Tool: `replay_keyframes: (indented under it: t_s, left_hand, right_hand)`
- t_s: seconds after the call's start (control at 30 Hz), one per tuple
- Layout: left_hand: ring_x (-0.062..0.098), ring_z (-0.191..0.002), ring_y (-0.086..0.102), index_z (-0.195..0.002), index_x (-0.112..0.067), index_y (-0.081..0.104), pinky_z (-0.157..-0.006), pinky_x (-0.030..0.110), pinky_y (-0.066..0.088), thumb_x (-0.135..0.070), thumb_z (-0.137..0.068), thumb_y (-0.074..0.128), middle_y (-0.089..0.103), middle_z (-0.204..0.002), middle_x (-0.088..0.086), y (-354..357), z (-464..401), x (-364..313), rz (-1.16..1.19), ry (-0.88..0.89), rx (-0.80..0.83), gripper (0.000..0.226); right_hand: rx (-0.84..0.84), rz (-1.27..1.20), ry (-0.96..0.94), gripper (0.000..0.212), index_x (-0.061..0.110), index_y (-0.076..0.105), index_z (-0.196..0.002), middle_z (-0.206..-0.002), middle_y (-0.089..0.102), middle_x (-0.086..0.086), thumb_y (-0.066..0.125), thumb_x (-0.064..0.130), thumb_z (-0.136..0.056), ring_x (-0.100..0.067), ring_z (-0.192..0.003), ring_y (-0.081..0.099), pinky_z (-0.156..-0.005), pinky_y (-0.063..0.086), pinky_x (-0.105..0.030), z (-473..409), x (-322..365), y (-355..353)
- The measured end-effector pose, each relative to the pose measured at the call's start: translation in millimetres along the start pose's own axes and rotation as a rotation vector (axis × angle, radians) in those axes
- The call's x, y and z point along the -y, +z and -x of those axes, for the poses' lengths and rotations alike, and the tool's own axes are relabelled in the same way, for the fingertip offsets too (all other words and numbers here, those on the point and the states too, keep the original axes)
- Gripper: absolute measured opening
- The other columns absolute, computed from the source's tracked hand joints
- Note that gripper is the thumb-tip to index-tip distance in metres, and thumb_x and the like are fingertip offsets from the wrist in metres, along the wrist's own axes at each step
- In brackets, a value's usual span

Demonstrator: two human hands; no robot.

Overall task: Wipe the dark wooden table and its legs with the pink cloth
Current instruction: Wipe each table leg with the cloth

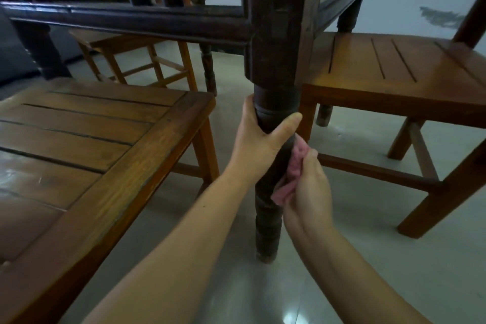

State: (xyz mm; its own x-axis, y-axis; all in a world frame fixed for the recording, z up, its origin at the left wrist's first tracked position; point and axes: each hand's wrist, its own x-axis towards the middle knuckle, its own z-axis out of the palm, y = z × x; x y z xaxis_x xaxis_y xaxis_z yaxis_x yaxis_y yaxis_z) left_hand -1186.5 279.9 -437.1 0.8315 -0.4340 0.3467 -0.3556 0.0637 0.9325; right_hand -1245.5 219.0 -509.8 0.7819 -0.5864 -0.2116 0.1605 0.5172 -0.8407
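Note:
I look from low down at the near leg [268,221] of the dark wooden table [157,21], a turned post standing on the floor. My left hand [260,144] grips the leg just below its square upper block, thumb on the right side. Lower down, my right hand [309,192] holds the pink cloth [289,176] bunched against the right side of the leg. Part of the cloth is hidden behind my fingers.
A brown slatted chair seat [86,144] is close on the left and another brown chair [394,81] stands at the right. A lighter wooden chair [147,60] and the table's other dark legs [42,52] are behind. The floor [368,258] is pale glossy tile.

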Motion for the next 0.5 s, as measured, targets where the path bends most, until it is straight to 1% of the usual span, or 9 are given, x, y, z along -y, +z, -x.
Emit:
replay_keyframes:
  t_s: [0.03, 0.1, 0.17, 0.23, 0.33, 0.37, 0.4, 0.47, 0.5]
  left_hand:
    - [-0.010, -0.096, 0.051, -0.115, -0.035, 0.036, -0.077, 0.007, 0.042, -0.026, -0.078, 0.068, 0.052, -0.105, -0.019, 0.2, 0.2, 0.5, 0.010, 0.000, 0.001, 0.050]
    - [-0.008, -0.099, 0.051, -0.114, -0.037, 0.037, -0.078, 0.009, 0.042, -0.026, -0.078, 0.068, 0.052, -0.107, -0.018, 0.0, 0.9, 0.2, 0.027, -0.011, 0.008, 0.049]
    - [-0.013, -0.094, 0.050, -0.110, -0.043, 0.035, -0.070, 0.003, 0.042, -0.026, -0.078, 0.068, 0.051, -0.106, -0.021, -1.3, 1.5, -2.6, 0.039, -0.019, 0.018, 0.049]
    - [-0.015, -0.090, 0.051, -0.109, -0.044, 0.034, -0.066, 0.003, 0.042, -0.026, -0.079, 0.068, 0.050, -0.105, -0.022, -1.7, 1.4, -4.0, 0.049, -0.024, 0.029, 0.049]
    - [-0.007, -0.096, 0.050, -0.117, -0.037, 0.034, -0.072, 0.009, 0.038, -0.028, -0.079, 0.068, 0.050, -0.107, -0.020, -1.3, 2.5, -4.6, 0.041, -0.039, 0.021, 0.052]
    - [-0.005, -0.099, 0.049, -0.120, -0.035, 0.035, -0.074, 0.010, 0.038, -0.028, -0.079, 0.068, 0.050, -0.108, -0.018, -1.4, 2.5, -4.8, 0.036, -0.044, 0.021, 0.054]
    - [-0.001, -0.103, 0.050, -0.123, -0.032, 0.035, -0.078, 0.013, 0.040, -0.028, -0.079, 0.068, 0.051, -0.111, -0.015, -1.6, 2.0, -4.2, 0.032, -0.047, 0.018, 0.055]
    - [0.007, -0.107, 0.053, -0.122, -0.030, 0.037, -0.086, 0.023, 0.044, -0.029, -0.078, 0.068, 0.054, -0.113, -0.009, -1.7, 1.9, -2.8, 0.026, -0.054, 0.009, 0.054]
    - [0.006, -0.103, 0.055, -0.118, -0.032, 0.038, -0.086, 0.025, 0.046, -0.028, -0.079, 0.068, 0.055, -0.109, -0.009, -2.1, 2.1, -3.4, 0.024, -0.052, 0.003, 0.050]
  right_hand:
    - [-0.008, 0.018, -0.015, 0.039, 0.035, 0.058, -0.125, -0.108, 0.069, 0.005, 0.029, 0.042, -0.101, -0.011, -0.101, 0.063, -0.091, 0.047, -0.034, 3.2, -2.0, 2.8]
    - [-0.040, 0.079, -0.013, 0.038, 0.037, 0.054, -0.130, -0.121, 0.065, 0.004, 0.031, 0.046, -0.100, -0.014, -0.112, 0.059, -0.089, 0.048, -0.034, 12.0, -15.0, 5.2]
    - [-0.142, 0.133, 0.048, 0.044, 0.030, 0.059, -0.122, -0.113, 0.066, -0.004, 0.034, 0.055, -0.096, -0.021, -0.108, 0.060, -0.075, 0.047, -0.031, 16.4, -32.9, 1.6]
    - [-0.216, 0.136, 0.132, 0.047, 0.027, 0.061, -0.115, -0.106, 0.065, -0.006, 0.033, 0.059, -0.095, -0.025, -0.105, 0.058, -0.072, 0.044, -0.032, 17.4, -43.0, -0.2]
    - [-0.201, 0.026, 0.208, 0.046, 0.020, 0.059, -0.118, -0.114, 0.065, -0.008, 0.039, 0.054, -0.095, -0.026, -0.111, 0.056, -0.090, 0.044, -0.037, 19.3, -35.0, 5.0]
    - [-0.170, -0.031, 0.183, 0.042, 0.018, 0.060, -0.116, -0.116, 0.066, -0.007, 0.042, 0.050, -0.096, -0.022, -0.109, 0.059, -0.097, 0.043, -0.040, 20.5, -27.4, 8.9]
    - [-0.132, -0.084, 0.126, 0.034, 0.020, 0.060, -0.113, -0.113, 0.068, -0.003, 0.044, 0.046, -0.097, -0.017, -0.104, 0.063, -0.096, 0.046, -0.040, 20.0, -20.2, 12.0]
    - [-0.038, -0.109, -0.029, 0.034, 0.028, 0.058, -0.124, -0.108, 0.068, 0.006, 0.037, 0.040, -0.100, -0.007, -0.095, 0.065, -0.083, 0.052, -0.032, 20.0, -5.1, 17.9]
    - [-0.026, -0.067, -0.104, 0.037, 0.033, 0.054, -0.130, -0.113, 0.067, 0.006, 0.032, 0.039, -0.102, -0.008, -0.100, 0.064, -0.084, 0.052, -0.031, 20.6, 1.2, 22.6]
